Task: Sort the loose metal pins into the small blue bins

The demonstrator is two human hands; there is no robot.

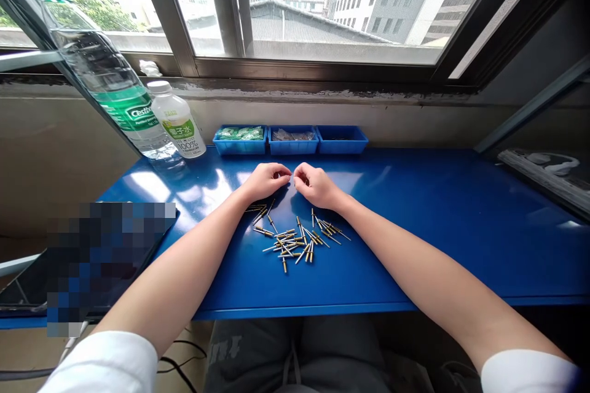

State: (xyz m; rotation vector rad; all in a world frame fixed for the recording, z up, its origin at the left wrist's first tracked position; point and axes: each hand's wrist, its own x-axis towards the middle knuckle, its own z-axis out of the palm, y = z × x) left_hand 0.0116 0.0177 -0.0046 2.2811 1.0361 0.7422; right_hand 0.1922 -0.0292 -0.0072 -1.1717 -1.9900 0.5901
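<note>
My left hand (266,181) and my right hand (313,186) rest side by side on the blue metal table (437,239), fingers curled downward, fingertips almost meeting. The curled fingers hide whatever may lie under them, and no held object shows. Just below both hands lies a loose scatter of several blind rivets (295,239), with gold-coloured bodies and thin silver stems, pointing in mixed directions. The nearest rivets lie close under my left wrist. My forearms stretch in from both lower corners, with white sleeves at the bottom.
Three blue plastic bins (294,140) stand against the back wall, two holding small bagged parts. Two water bottles (177,120) stand at the back left. A pixelated dark tablet (106,258) lies at the left table edge. A window runs above the wall.
</note>
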